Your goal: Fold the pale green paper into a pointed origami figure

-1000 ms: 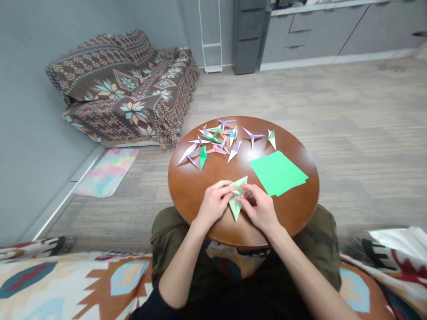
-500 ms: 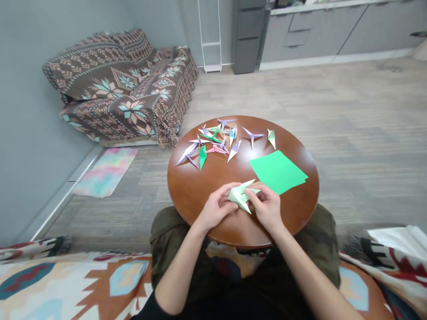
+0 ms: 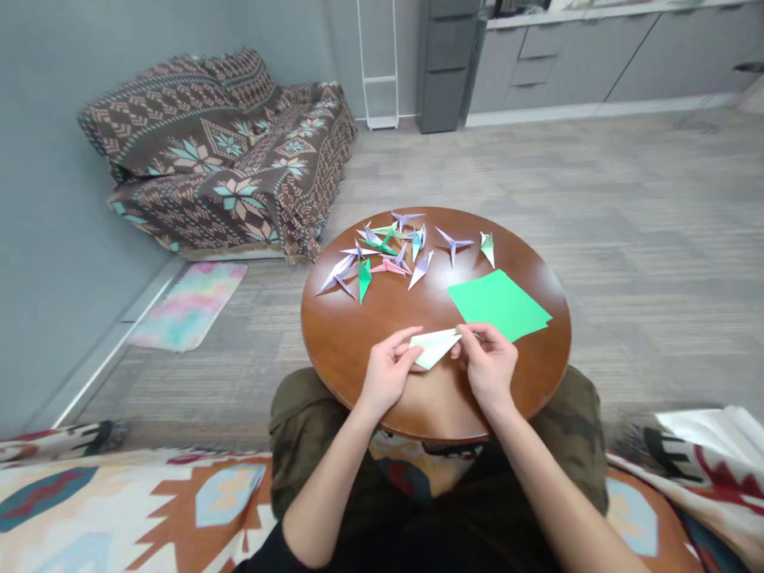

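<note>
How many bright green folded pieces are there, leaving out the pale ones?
2. One bright green piece is just left of the pink piece; the other green piece lies beyond it, among overlapping folded papers, so more may be hidden.

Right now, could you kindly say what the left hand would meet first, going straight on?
The left hand, past the folded paper it holds, would likely meet the right hand; depth's unclear.

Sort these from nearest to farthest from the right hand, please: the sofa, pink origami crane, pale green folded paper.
1. Pale green folded paper: touching the right hand.
2. Pink origami crane: toward the table's far left.
3. Sofa: beyond the table, at left.
</note>
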Motion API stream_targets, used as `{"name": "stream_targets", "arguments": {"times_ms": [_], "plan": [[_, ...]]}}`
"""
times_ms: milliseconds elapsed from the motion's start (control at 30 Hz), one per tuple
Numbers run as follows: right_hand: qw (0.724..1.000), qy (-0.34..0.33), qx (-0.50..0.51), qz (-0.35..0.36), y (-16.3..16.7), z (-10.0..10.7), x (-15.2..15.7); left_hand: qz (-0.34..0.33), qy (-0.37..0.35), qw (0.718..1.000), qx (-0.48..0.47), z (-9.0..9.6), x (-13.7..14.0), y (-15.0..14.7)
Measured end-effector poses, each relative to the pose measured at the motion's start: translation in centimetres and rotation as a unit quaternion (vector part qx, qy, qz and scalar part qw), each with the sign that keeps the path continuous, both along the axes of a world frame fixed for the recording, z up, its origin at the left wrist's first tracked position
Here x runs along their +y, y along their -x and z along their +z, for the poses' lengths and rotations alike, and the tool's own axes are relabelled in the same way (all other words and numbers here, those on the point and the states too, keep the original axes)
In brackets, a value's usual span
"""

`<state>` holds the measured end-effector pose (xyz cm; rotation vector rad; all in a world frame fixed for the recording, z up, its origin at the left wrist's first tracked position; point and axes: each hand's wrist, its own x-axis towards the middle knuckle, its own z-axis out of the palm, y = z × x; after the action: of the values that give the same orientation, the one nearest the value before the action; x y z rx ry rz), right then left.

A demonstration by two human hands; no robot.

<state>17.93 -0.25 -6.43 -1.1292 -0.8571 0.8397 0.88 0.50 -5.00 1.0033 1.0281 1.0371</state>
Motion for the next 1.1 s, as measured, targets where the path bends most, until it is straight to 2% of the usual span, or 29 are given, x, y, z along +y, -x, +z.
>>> {"name": "stream_targets", "arguments": {"times_ms": [100, 267, 333, 500, 733, 867, 1100], "plan": [[1.000, 0.001, 0.006, -0.004, -0.4, 0.0, 0.1, 0.021, -0.007, 1.000, -0.003, -0.2, 0.1, -0.1], [0.991, 0.032, -0.030, 0.128, -0.3, 0.1, -0.1, 0.010, -0.014, 1.000, -0.006, -0.6, 0.3, 0.2], [0.987, 0.040, -0.041, 0.150, -0.2, 0.1, -0.2, -0.002, -0.017, 1.000, -0.004, -0.6, 0.2, 0.2], [0.984, 0.035, -0.043, 0.169, -0.1, 0.3, -0.3, -0.068, -0.023, 0.997, 0.027, 0.1, -0.2, 0.1], [0.964, 0.047, -0.040, 0.257, -0.2, 1.1, -0.7, -0.162, -0.030, 0.984, 0.065, 1.2, -0.2, 0.3], [0.972, 0.057, -0.029, 0.228, -0.3, 0.8, -0.4, -0.178, -0.018, 0.982, 0.066, 1.2, -0.3, 0.6], [0.988, 0.055, 0.015, 0.146, -0.1, 0.0, 0.2, -0.164, -0.004, 0.984, 0.069, 0.9, -0.5, 0.4]]}}
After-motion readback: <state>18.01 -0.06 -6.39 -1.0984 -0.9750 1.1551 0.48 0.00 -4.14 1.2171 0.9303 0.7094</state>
